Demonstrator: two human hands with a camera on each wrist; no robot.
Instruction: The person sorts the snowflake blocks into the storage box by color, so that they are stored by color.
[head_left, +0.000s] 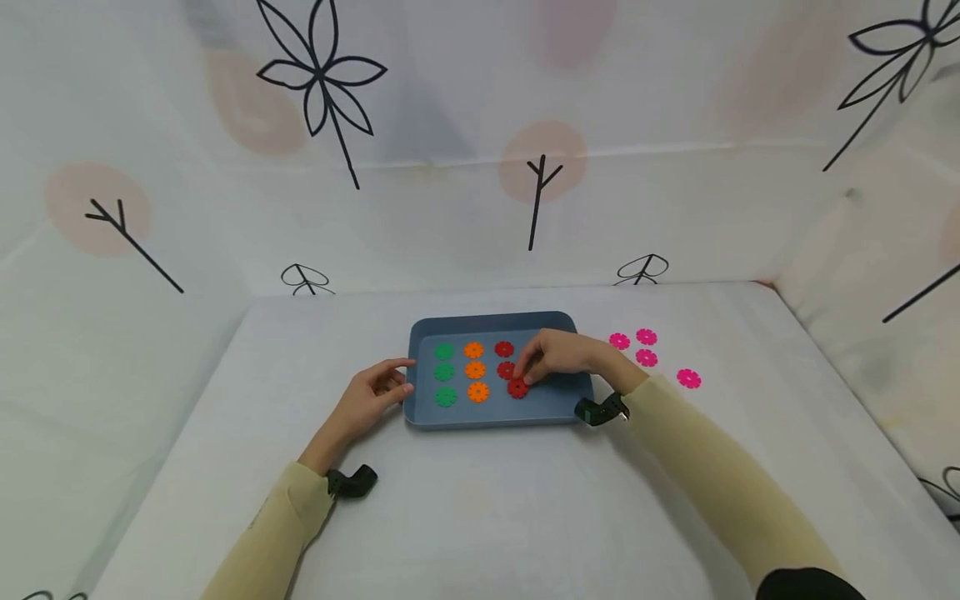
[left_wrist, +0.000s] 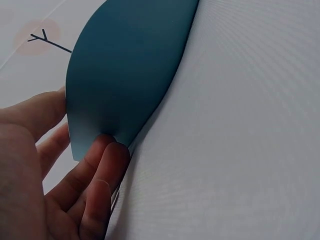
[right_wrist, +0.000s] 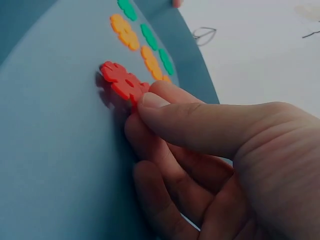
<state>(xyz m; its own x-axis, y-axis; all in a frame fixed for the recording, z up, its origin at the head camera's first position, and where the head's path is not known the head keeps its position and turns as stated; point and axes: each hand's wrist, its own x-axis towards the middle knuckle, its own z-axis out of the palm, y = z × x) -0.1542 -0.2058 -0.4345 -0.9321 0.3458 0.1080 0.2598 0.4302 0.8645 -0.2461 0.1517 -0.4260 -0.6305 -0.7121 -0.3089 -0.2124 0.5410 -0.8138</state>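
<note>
My right hand is over the right half of the blue-grey tray. Between thumb and fingertips it pinches a red notched plastic disc, tilted close to the tray floor. Two other red discs lie just beyond it in a column. Left of these are a column of three orange discs and one of three green discs. At the tray's left edge, my left hand holds the rim, its fingertips against the outer wall.
Several pink notched discs are scattered on the white tabletop right of the tray. A white sheet with drawn plants hangs behind the table and along its sides. Each wrist wears a dark camera.
</note>
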